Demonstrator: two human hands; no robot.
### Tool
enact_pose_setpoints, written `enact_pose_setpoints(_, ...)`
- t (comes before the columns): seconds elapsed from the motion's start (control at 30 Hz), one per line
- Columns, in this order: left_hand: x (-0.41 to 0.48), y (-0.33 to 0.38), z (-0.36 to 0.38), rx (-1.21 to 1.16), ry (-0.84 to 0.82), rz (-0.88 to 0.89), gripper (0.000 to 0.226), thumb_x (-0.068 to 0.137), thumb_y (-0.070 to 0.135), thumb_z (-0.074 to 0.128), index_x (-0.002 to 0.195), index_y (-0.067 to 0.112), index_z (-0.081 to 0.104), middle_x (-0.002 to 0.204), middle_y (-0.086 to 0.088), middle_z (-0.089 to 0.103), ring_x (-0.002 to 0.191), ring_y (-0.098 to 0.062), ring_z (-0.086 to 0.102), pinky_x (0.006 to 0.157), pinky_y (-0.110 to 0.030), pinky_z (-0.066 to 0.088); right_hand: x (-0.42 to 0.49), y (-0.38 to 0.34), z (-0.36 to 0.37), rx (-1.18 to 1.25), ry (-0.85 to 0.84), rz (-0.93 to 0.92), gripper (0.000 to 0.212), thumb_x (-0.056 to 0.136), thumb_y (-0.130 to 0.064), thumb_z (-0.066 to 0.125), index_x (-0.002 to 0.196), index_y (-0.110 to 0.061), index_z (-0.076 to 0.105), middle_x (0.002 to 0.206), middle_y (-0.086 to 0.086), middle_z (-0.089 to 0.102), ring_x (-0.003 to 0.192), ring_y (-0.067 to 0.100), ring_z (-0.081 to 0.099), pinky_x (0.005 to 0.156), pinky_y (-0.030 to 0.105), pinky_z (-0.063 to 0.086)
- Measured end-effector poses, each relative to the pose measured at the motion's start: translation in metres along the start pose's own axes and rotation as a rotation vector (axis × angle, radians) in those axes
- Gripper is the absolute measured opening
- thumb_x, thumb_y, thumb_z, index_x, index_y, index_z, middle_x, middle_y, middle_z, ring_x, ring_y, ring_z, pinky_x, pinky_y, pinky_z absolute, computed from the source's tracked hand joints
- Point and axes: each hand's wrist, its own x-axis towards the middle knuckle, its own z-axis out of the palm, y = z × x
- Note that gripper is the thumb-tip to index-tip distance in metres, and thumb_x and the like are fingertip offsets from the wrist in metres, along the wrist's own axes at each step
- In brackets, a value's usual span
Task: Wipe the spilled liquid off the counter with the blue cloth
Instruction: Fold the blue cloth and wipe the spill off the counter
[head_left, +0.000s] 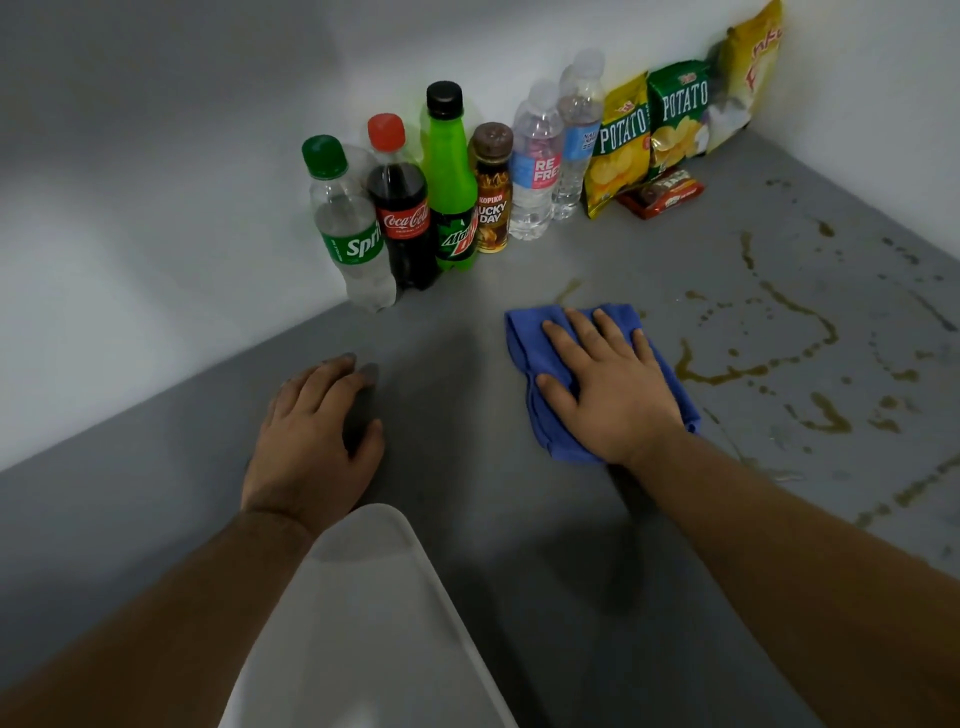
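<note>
The blue cloth (527, 343) lies folded on the grey counter (467, 493), near its middle. My right hand (608, 387) presses flat on the cloth with straight, spread fingers. Brownish spilled liquid (753, 369) runs in streaks and drops over the counter to the right of the cloth, reaching toward the right wall. My left hand (311, 441) rests on the bare counter to the left, fingers loosely bent, holding nothing.
Several drink bottles (405, 208) stand in a row along the back wall, with chip bags (649, 130) and a red snack pack (662, 197) in the corner. A white rounded object (363, 623) sits at the near edge between my forearms.
</note>
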Motion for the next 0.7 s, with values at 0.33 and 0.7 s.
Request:
enact_pose_setpoints(0.33,0.024,0.025,0.0,-0.003,0.016,-0.023,0.054,0.09,0.047,0.059,0.133,0.015,0.062,0.14,-0.01,0.058,0.13,-0.036,0.051,0.108,-0.052,0.045,-0.005,-0.017,0.0,0.012,-0.01,-0.189,0.066,0.104,-0.062,0.015,0.164,-0.035,0.016,0.173,-0.008,0.009,0.16,0.023,0.002,0.128,0.055,0.001)
enact_pose_setpoints(0.7,0.076,0.081,0.043,-0.079,-0.013,0.163,0.053,0.092,0.047,0.057,0.138,0.019,0.059,0.152,-0.004,0.05,0.142,-0.028,0.041,0.122,-0.049,0.033,0.015,0.029,-0.005,0.002,0.017,0.052,0.066,0.101,-0.064,0.012,0.163,-0.041,0.013,0.173,-0.008,0.011,0.16,0.025,0.005,0.126,0.061,0.003)
